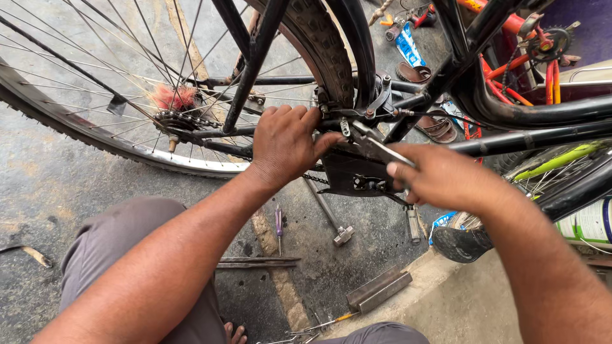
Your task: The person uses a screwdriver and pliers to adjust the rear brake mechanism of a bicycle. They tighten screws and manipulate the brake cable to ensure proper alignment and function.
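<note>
Grey concrete floor (44, 185), stained and cracked, w/ a paler raised slab at near right. Nearest: the person's knees in grey trousers (121, 245) and bare toes at bottom centre. On the floor betw. the knees lie a yellow-handled screwdriver (331, 320), a short metal bar (378, 288) just right of it, a flat dark strip (258, 261) and a small purple-handled screwdriver (278, 224) a bit farther. Farther still, a hammer-like tool (331, 216) lies under the bike, head toward the near side. Left hand (284, 143) is clenched round the black frame tube (229, 132) next to the chain guard (354, 172), fingers curled over the top, thumb pointing right. Right hand (440, 175) grasps a silver wrench (376, 145), its far end set on the fitting just below the rear brake bracket (373, 105), close to the left thumb. Chain (315, 179) shows under the left wrist. Rear tyre (325, 44) and mudguard rise behind the hands, blocking the view beyond. Far left: spoked wheel (95, 137) w/ sprocket (178, 120) and a red brush-like tuft on the hub. Far right: a second black frame, a red bike w/ chainring (551, 44), a green bar, brown sandals (437, 127) on the floor.
</note>
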